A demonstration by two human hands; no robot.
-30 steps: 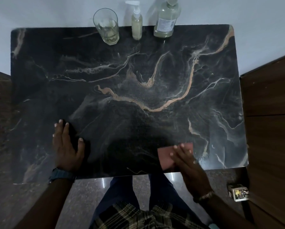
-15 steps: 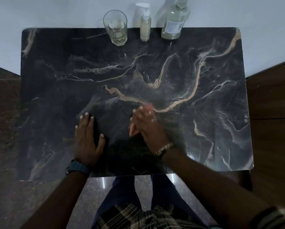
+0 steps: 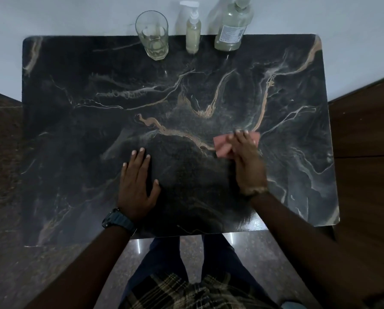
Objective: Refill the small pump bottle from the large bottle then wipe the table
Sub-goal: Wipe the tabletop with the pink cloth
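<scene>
A pink cloth (image 3: 223,146) lies flat on the black marble table (image 3: 97,134), right of centre. My right hand (image 3: 247,161) presses down on it, fingers over its right half. My left hand (image 3: 137,186) rests flat on the table to the left, fingers spread, holding nothing. At the far edge stand the small pump bottle (image 3: 193,33) with pale liquid and, to its right, the large clear bottle (image 3: 232,27), both upright.
A drinking glass (image 3: 153,36) with a little pale liquid stands left of the pump bottle. A white wall runs behind the table. Wooden panels (image 3: 365,134) flank the right side. My legs show below the near edge.
My right hand slid the cloth from the near right edge to the table's centre, then back out to the right. My left hand shifted right, toward the middle.
</scene>
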